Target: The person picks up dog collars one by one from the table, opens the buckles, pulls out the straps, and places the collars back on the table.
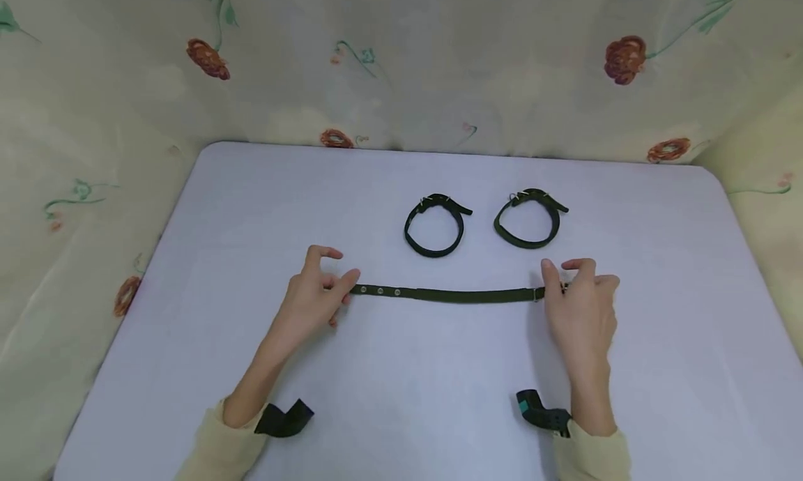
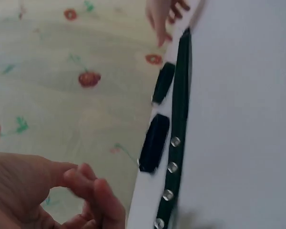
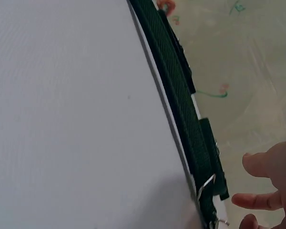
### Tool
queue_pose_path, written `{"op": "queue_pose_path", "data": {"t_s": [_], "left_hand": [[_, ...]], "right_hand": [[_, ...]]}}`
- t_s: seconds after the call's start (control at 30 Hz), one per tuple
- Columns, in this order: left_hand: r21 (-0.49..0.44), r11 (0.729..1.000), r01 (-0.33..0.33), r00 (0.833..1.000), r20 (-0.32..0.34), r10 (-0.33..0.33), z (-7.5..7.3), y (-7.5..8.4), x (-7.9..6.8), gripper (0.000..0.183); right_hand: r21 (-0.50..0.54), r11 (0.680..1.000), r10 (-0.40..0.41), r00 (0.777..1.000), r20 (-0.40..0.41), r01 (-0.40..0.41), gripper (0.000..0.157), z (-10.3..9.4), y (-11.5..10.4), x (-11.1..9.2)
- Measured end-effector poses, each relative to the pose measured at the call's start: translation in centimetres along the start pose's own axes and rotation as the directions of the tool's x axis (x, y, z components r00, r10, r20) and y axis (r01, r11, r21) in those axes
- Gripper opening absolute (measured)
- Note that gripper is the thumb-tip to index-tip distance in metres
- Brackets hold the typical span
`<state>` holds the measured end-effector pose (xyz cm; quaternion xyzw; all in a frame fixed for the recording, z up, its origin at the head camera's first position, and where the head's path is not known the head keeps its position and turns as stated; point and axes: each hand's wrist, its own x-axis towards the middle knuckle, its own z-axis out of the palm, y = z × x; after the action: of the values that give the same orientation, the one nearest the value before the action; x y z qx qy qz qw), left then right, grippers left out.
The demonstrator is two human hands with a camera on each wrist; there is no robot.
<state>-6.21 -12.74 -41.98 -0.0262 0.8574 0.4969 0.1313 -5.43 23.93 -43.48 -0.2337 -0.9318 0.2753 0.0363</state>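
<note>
A dark green collar is stretched out lengthwise, nearly straight, between the two hands. My left hand pinches its eyelet end between thumb and finger; several metal eyelets show along that end. The buckle end is in the grip of my right hand, whose fingers partly hide the buckle. A metal ring sits on the strap near that end. Beyond the stretched strap, two more collars lie buckled into loops: a darker one on the left and a green one on the right.
All the collars are on or over a white table with rounded far corners. A flower-patterned curtain hangs behind and at the sides. Black wrist devices stick out from both cream sleeves.
</note>
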Motion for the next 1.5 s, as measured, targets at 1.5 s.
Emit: {"op": "queue_pose_path", "data": {"t_s": [1.5], "left_hand": [[-0.365,0.922,0.129,0.992,0.051,-0.119,5.9,6.8,4.8,0.067]], "right_hand": [[0.150,0.898,-0.437,0.883,0.170,0.415,0.042,2.6,-9.9,-0.8]]}}
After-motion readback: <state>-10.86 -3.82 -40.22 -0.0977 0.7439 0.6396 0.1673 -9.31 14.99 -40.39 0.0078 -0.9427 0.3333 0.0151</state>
